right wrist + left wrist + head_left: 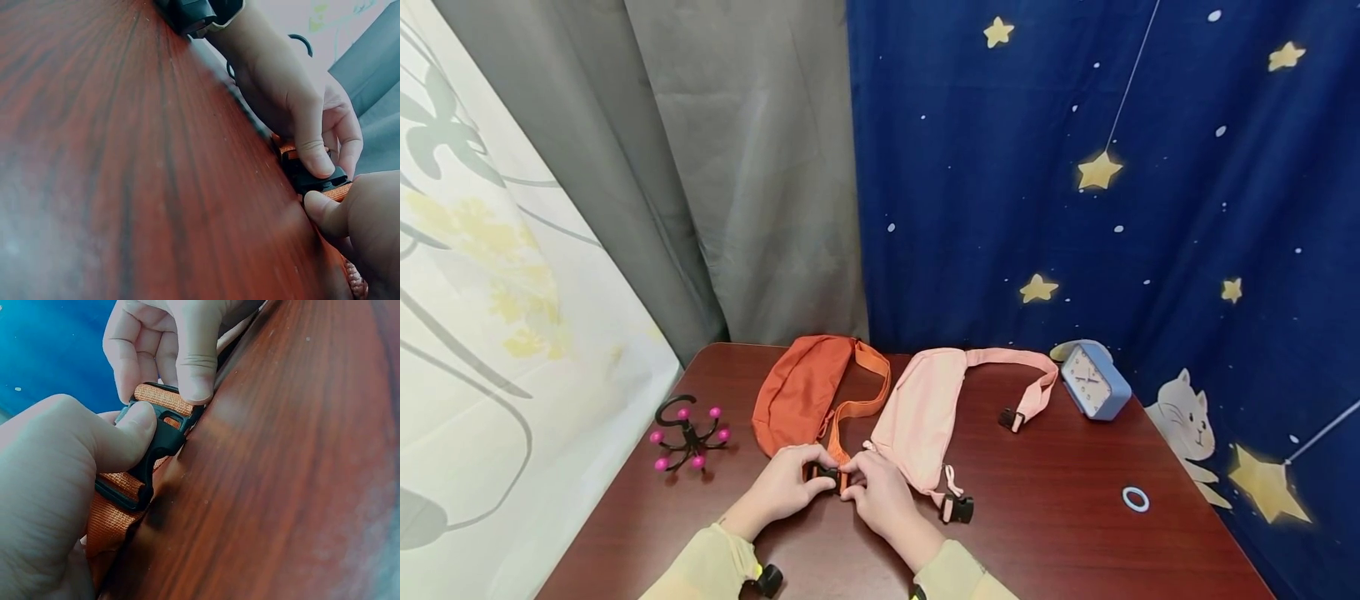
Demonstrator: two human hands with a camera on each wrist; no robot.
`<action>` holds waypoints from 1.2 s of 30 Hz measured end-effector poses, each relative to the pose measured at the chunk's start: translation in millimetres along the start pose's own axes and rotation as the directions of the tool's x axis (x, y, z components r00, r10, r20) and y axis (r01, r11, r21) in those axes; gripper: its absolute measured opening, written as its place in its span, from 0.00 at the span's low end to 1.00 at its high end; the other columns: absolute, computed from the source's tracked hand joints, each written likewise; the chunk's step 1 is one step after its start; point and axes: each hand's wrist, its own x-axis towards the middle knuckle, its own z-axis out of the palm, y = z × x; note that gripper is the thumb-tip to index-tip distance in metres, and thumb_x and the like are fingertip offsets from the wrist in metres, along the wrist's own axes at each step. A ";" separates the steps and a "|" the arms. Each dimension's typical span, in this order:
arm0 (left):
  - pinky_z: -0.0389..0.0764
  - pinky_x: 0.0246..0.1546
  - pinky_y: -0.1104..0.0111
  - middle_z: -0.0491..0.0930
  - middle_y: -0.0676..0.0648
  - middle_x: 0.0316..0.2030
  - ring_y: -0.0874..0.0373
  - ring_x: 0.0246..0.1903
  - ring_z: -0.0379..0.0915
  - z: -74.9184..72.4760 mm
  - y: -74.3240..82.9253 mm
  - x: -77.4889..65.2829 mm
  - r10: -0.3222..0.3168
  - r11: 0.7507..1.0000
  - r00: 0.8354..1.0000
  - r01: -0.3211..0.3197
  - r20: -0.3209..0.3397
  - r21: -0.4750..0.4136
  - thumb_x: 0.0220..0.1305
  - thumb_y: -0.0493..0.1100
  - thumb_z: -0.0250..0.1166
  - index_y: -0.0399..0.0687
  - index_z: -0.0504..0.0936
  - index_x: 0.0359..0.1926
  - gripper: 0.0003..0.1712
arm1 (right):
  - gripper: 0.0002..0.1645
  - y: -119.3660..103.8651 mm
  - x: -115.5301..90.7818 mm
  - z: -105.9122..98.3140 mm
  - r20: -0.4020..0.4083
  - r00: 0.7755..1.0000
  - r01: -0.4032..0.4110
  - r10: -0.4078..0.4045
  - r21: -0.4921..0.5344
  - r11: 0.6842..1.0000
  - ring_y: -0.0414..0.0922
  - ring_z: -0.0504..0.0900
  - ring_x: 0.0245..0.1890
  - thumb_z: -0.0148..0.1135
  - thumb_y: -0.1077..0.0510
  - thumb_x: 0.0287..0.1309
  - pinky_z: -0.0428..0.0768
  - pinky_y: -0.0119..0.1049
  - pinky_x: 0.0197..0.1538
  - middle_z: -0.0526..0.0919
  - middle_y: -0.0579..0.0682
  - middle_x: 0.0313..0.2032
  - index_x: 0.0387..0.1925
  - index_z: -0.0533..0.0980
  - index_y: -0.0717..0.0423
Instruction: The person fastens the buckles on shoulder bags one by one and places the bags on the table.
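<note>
A rust-orange waist bag lies at the back of the table, its orange strap looping down to a black side-release buckle. In the left wrist view the buckle's two halves sit together, with orange webbing at both ends. My left hand pinches one half, thumb on top. My right hand grips the other end by thumb and fingers, close over the table. Just beyond the right hand is a pale pink waist bag, its strap ending in separate black buckle halves.
A black hook rack with pink ball tips stands at the left. At the back right is a blue clock, with a small light-blue ring nearer the right edge. Curtains hang behind the brown table.
</note>
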 end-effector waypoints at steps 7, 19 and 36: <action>0.85 0.50 0.66 0.91 0.62 0.42 0.67 0.45 0.85 -0.5 -0.5 0.1 -0.014 1.000 1.000 0.014 0.005 -0.014 0.60 0.43 0.83 0.64 0.89 0.42 0.14 | 0.19 -1.2 1.8 1.0 0.008 1.000 -0.021 0.021 -0.003 1.000 0.33 0.91 0.38 0.85 0.60 0.50 0.85 0.25 0.46 0.90 0.43 0.41 0.43 0.86 0.49; 0.83 0.46 0.70 0.91 0.62 0.41 0.69 0.41 0.83 1.7 -4.4 0.5 -0.033 0.999 0.999 0.033 0.009 -0.037 0.59 0.41 0.83 0.64 0.89 0.41 0.14 | 0.19 -4.2 3.7 4.0 -0.006 0.998 -0.058 0.059 0.028 0.998 0.32 0.91 0.37 0.87 0.59 0.48 0.86 0.31 0.51 0.92 0.43 0.41 0.42 0.86 0.48; 0.83 0.46 0.69 0.90 0.62 0.42 0.70 0.42 0.82 -0.6 -3.3 0.6 0.004 0.999 1.000 -0.003 0.014 -0.043 0.61 0.42 0.83 0.66 0.87 0.42 0.15 | 0.19 -4.4 4.0 2.5 0.023 0.999 -0.034 0.033 0.059 0.998 0.31 0.91 0.37 0.84 0.60 0.54 0.84 0.20 0.45 0.90 0.44 0.43 0.45 0.84 0.50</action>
